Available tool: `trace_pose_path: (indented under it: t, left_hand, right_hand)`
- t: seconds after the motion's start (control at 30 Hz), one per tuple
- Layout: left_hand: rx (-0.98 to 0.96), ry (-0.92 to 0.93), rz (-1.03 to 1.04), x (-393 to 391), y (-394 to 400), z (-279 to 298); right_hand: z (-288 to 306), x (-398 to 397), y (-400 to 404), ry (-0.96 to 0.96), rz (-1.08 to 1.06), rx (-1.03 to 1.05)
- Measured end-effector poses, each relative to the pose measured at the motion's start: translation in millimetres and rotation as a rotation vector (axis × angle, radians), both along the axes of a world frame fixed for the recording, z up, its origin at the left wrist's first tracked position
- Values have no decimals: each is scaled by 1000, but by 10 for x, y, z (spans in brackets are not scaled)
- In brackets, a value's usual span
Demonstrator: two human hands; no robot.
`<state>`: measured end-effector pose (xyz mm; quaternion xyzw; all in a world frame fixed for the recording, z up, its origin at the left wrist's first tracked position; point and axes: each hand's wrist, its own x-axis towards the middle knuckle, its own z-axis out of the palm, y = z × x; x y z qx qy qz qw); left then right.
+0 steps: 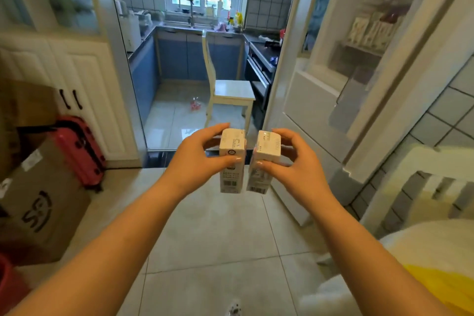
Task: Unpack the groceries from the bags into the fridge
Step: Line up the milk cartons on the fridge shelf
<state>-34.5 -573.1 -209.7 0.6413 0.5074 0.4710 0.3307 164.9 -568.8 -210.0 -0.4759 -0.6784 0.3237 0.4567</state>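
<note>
Standing upright in mid-air at the centre of the frame, two small white cartons hang side by side, their long axes vertical and their tops towards the upper edge. The left carton is held by the left hand, which lies to its left: the thumb crosses the near face about halfway down and the fingers curl round the top from behind. The right carton mirrors it, with the right hand on its right side, thumb pinching the near face and fingers wrapped over the top edge. The cartons nearly touch at their upper corners and tilt slightly apart lower down.

Each carton carries a barcode near its bottom edge and small dark print above it; the left one also shows a round black mark at mid height. None of this print can be read.

At the right of the frame stands a white fridge. At the lower left sits a cardboard box with a large black logo, beside a red suitcase. A pale chair stands in the kitchen doorway beyond.
</note>
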Motion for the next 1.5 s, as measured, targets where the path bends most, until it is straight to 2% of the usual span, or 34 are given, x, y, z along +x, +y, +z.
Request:
trace_pose_path:
  t: [0.23,0.4,0.57,0.73,1.03,1.17,1.27,1.5]
  left_hand:
    - [48,52,87,2,1705,163]
    - [85,-50,114,93,2778,380]
    - [73,-74,86,164,3865,350]
    - [58,-136,-43,398,5087,277]
    - [57,-169,-460,1204,7165,529]
    - [59,-178,-642,1796,7761,686]
    - [88,-163,-696,2272,8133,788]
    - [139,-220,-812,3405,8778,1058]
  right_hand:
    - [164,-99,1803,63,-15,71]
    - [284,-182,2923,158,-23,33]
    - [264,-63,3849,183,-100,0]
    - [245,192,4783,170,-248,13]
    - [538,882,6172,90,-673,72]
    - [682,1320,6538,72,-821,105]
    - [795,1657,6799,87,-911,155]
    - [995,2569,7419,143,-974,292]
